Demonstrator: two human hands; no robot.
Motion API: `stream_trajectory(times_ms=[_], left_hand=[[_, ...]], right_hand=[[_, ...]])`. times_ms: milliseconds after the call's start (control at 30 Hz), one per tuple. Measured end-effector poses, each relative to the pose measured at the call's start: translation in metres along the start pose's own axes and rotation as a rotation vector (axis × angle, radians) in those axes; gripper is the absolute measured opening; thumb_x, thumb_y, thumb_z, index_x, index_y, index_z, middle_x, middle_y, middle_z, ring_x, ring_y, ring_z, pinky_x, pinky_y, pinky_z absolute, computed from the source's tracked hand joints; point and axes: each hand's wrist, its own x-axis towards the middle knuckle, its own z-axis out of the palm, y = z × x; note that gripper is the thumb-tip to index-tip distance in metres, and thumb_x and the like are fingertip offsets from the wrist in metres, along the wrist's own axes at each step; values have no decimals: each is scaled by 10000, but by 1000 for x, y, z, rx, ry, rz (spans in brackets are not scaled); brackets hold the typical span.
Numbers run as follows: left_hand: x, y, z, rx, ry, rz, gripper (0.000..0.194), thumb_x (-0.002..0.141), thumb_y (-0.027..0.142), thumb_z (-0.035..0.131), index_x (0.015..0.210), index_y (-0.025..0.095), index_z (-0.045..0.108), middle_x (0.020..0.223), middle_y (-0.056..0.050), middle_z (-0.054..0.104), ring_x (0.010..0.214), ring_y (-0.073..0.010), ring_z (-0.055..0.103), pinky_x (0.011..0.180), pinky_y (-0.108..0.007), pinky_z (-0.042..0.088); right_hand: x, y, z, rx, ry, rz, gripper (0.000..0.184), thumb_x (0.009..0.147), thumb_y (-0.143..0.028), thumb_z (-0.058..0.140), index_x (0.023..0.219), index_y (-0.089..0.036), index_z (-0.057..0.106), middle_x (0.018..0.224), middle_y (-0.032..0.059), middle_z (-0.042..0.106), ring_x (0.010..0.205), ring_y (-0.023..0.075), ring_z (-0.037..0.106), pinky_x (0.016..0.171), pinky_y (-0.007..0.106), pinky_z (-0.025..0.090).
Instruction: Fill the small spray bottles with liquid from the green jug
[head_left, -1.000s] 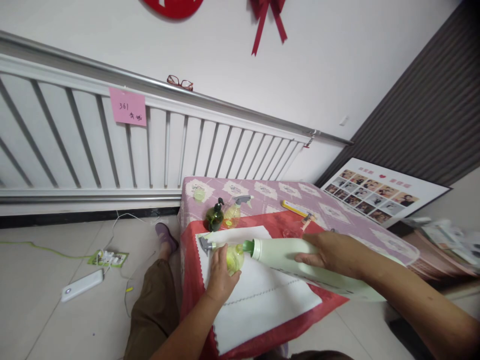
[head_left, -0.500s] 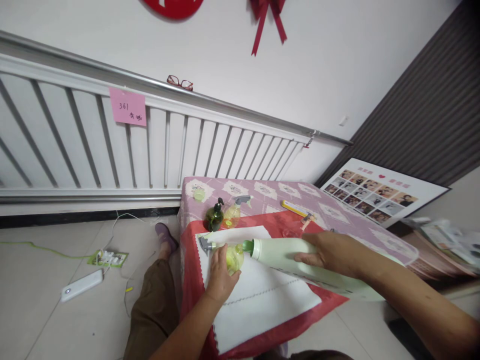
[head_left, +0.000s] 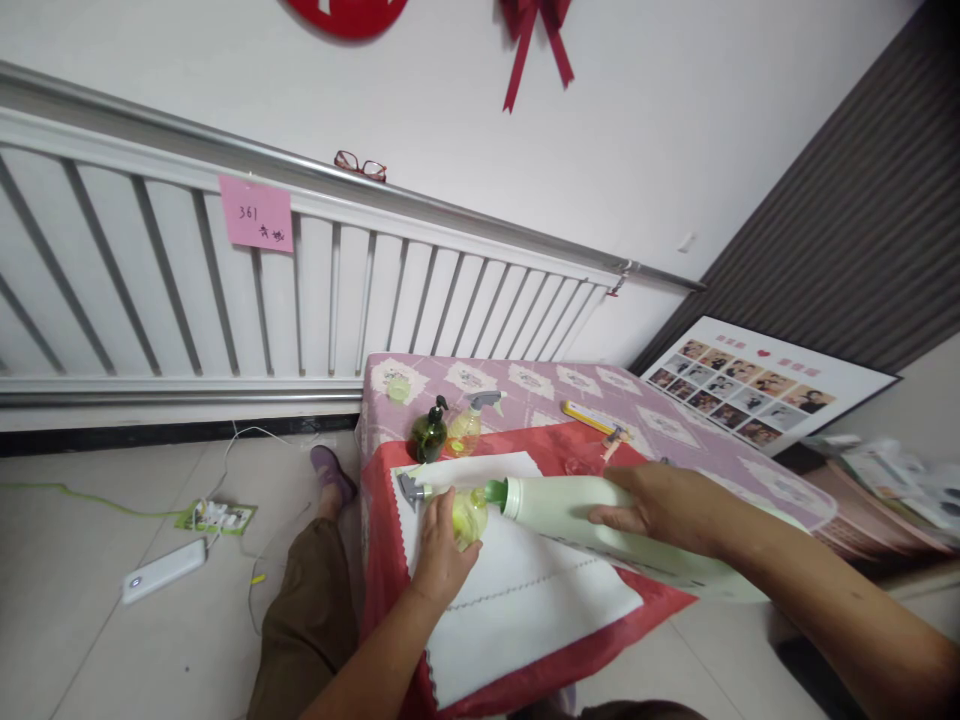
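My left hand (head_left: 441, 558) is wrapped round a small clear yellow-green bottle (head_left: 470, 518). My right hand (head_left: 664, 508) grips a large pale green bottle (head_left: 559, 508), tilted almost level with its mouth toward the small one. A green funnel-like piece (head_left: 495, 491) shows between the two mouths; whether liquid is flowing I cannot tell. Just left of my left fingers is a grey trigger spray head (head_left: 409, 488), over a white cloth (head_left: 517, 620). Behind stand a dark green pump bottle (head_left: 430, 436) and a clear spray bottle (head_left: 465, 428) with a grey trigger.
Beneath the white cloth lies a red cover (head_left: 660, 612) on a table with a pink patterned tablecloth (head_left: 525, 385). A yellow box (head_left: 589, 416) lies near the back. A radiator (head_left: 337, 290) lines the wall; a power strip (head_left: 217, 516) and cables are on the floor.
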Motion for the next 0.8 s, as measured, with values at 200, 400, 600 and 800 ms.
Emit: stream_trajectory(times_ms=[200,400,600,800], left_hand=[[0,-2,0,3,0,8,824,691,239,647,1446,159,327,1443,-166,428,1383,-301,360,1177,-453,306],[0,-2,0,-3,-6,6,829,692,241,649,1449,154,321,1455,-175,413,1394,-309,342,1170,-476,307],[1,-3,0,-15,-5,16,831,687,235,661,1445,143,334,1438,-176,431,1380,-308,363,1173,-470,309],[0,-6,2,-5,21,20,835,686,245,672,1448,171,337,1440,-158,441,1383,-310,370,1163,-475,334]], right_hand=[[0,3,4,32,15,10,375,872,-562,500,867,-218,650,872,110,732,763,289,682,633,339,409],[1,5,8,66,65,30,320,838,-542,567,809,-240,670,806,80,725,703,258,660,592,313,363],[4,8,12,78,80,42,319,814,-557,590,787,-250,670,782,70,717,675,246,645,583,314,359],[5,8,13,112,118,28,324,791,-563,609,746,-248,665,730,63,701,624,232,633,556,307,358]])
